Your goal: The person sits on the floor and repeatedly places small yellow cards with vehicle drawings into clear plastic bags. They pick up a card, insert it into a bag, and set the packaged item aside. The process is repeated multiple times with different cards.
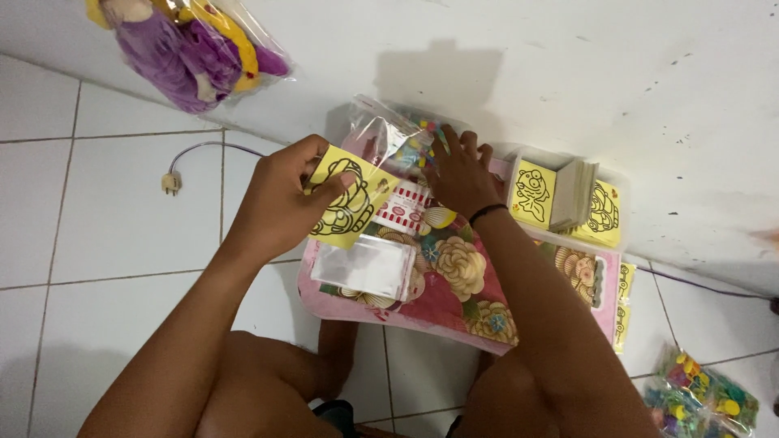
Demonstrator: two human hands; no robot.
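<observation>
Closest to the camera, the person's bare knees frame a pink floral tray (pixel 454 312) that rests across the lap, with a small stack of clear plastic sleeves (pixel 365 268) lying on its near left part. Above that stack, the left hand (pixel 280 203) pinches a yellow card printed with a black line drawing (pixel 347 197), thumb on its face and fingers curled behind. The right hand (pixel 458 174), a dark band at the wrist, is reaching into a crinkled clear bag (pixel 388 134) of small colourful pieces; its fingers are bent, but whether they grip anything inside I cannot tell. A red-and-white striped packet (pixel 402 207) lies between the two hands.

Judging from how things lie, the packing looks to be at an early or middle stage: one card is in hand, sleeves wait unused, and a box (pixel 568 195) just beyond the right forearm holds many more yellow cards standing on edge. A few cards or packs sit at the tray's right edge, possibly finished, though they are half hidden by the arm.

Farther off, a bagged purple and yellow plush toy (pixel 191 45) is cut off at the top, a white plug (pixel 171 183) lies on the floor tiles, and another bag of coloured bits (pixel 702 397) is clipped at the lower right.
</observation>
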